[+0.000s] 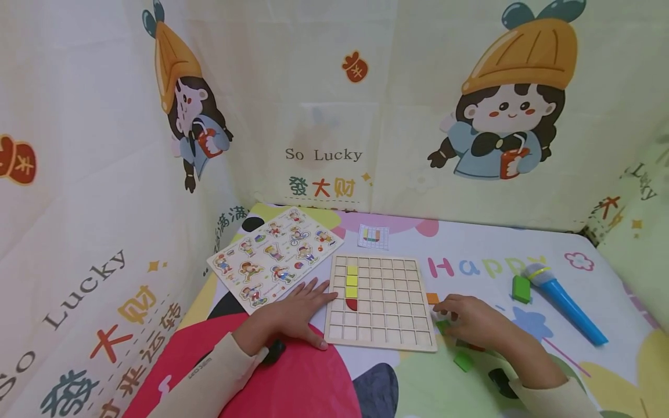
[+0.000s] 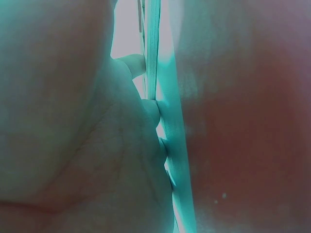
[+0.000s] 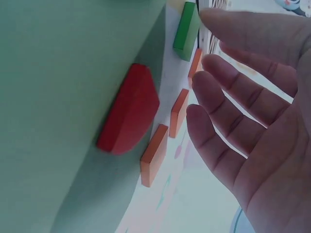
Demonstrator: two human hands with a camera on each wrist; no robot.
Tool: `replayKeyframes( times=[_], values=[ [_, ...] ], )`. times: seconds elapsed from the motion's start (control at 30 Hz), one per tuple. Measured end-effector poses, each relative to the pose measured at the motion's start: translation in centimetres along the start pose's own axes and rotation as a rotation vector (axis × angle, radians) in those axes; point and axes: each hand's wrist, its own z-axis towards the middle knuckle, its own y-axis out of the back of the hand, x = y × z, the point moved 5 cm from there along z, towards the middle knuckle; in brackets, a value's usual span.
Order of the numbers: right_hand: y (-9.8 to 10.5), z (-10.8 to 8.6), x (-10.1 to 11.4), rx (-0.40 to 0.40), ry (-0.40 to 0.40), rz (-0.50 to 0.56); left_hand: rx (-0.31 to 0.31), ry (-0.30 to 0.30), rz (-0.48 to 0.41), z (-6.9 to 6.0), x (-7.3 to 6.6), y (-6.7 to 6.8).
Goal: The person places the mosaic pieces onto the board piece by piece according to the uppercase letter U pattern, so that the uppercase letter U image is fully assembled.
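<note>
A wooden grid board (image 1: 399, 322) lies on the table, with several yellow squares (image 1: 352, 281) in one column and a rounded red piece (image 1: 352, 304) below them. My left hand (image 1: 290, 316) rests spread on the table at the board's left edge; its palm fills much of the left wrist view. Just right of the board, my right hand (image 1: 473, 319) hovers, fingers bent loosely with nothing between them. Near its fingertips lie a green block (image 3: 186, 31) and several orange blocks (image 3: 154, 155). A red block (image 3: 130, 114) with a curved side lies closer to the wrist.
A small pattern card (image 1: 373, 237) lies beyond the board. To the left is a picture puzzle board (image 1: 272, 255). At the right are a blue toy microphone (image 1: 569, 307) and a larger green block (image 1: 521, 288). Printed cloth walls (image 1: 397, 128) surround the table's back and sides.
</note>
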Motion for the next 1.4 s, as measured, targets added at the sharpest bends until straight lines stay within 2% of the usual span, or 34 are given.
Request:
replayKeyframes(
  times=[0.7,0.97,1.23,1.4],
  values=[
    [-0.68,-0.59,-0.23,0.032,0.077,-0.015,0.002,0.007,-0.005,0.03,0.21,-0.31],
    [-0.64,-0.88,-0.57,0.011,0.096,-0.019,-0.004,-0.002,0.0,0.1,0.14,-0.3],
    [-0.69,-0.7,-0.88,0.016,0.022,-0.089,-0.001,0.008,-0.005,0.04,0.16,-0.22],
    [-0.79,-0.64,-1.01,0.003,0.016,-0.118,-0.003,0.007,-0.01,0.05,0.09,-0.16]
  ],
)
